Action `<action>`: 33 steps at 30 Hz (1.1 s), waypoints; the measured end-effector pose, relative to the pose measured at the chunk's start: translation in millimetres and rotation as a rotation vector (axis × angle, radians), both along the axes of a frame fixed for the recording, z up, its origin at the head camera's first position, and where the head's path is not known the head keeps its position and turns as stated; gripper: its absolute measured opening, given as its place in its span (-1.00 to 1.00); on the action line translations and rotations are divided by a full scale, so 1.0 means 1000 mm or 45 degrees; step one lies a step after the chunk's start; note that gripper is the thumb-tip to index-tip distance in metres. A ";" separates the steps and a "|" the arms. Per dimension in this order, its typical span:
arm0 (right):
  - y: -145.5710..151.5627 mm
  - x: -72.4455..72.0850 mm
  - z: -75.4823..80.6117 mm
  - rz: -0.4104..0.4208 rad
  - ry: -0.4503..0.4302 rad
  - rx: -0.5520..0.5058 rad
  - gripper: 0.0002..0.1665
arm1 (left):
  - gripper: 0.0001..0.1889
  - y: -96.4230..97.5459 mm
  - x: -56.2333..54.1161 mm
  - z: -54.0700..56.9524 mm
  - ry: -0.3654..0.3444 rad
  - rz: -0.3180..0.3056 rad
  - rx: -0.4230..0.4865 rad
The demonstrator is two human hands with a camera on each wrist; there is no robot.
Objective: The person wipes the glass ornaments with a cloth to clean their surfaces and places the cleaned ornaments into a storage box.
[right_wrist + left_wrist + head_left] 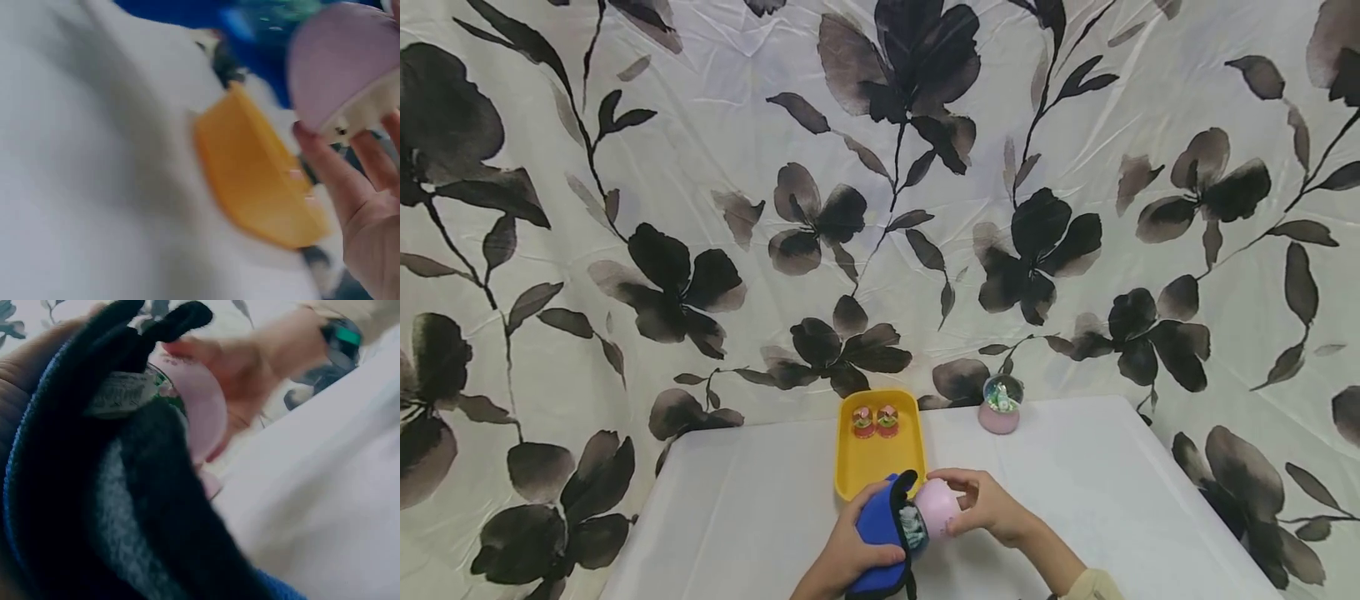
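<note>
My left hand (842,550) grips a blue pouch (880,527) with black trim, thumb across its front. A snow globe lies sideways at the pouch's mouth, its glass dome (913,529) partly inside and its pink base (938,505) sticking out to the right. The fingers and thumb of my right hand (996,510) hold that base by its edge. Seen from the left wrist, the pouch's dark lining (56,506) gapes around the dome. From the right wrist, the base's pale underside (369,109) faces my right hand.
Behind the hands, a yellow tray (880,462) holds two small red-based globes (863,423) at its far end. Another pink-based snow globe (1000,408) stands at the back right of the white table (1097,483). A floral cloth (940,250) hangs behind.
</note>
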State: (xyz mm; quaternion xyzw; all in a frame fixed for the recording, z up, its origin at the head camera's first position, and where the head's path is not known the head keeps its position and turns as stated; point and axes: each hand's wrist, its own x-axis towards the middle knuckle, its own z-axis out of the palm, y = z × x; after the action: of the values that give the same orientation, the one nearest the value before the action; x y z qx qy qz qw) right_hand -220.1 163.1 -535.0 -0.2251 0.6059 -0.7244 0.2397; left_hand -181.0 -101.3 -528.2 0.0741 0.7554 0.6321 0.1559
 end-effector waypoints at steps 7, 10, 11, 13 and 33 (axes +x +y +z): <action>-0.024 0.031 -0.028 -0.302 -0.274 -0.123 -0.23 | -0.14 -0.001 -0.003 -0.008 0.013 0.165 0.094; -0.041 0.040 -0.025 -0.454 -0.140 -0.095 -0.16 | -0.11 0.001 -0.006 -0.007 0.011 0.329 0.101; -0.046 0.042 -0.023 -0.512 -0.075 -0.070 -0.13 | -0.10 0.002 -0.008 -0.006 0.009 0.380 0.102; -0.056 0.045 -0.018 -0.627 0.078 -0.001 -0.08 | -0.10 0.005 -0.012 -0.004 0.017 0.445 0.141; -0.017 0.005 0.050 -0.046 0.834 0.389 -0.15 | -0.40 -0.006 -0.012 0.008 0.050 -0.057 0.147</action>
State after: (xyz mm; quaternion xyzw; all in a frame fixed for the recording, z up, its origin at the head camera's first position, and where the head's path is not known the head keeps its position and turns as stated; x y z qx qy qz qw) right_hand -215.2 146.5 -485.1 -0.3960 0.7556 -0.5193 0.0509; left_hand -193.1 -106.8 -520.6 0.1122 0.7188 0.6694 0.1508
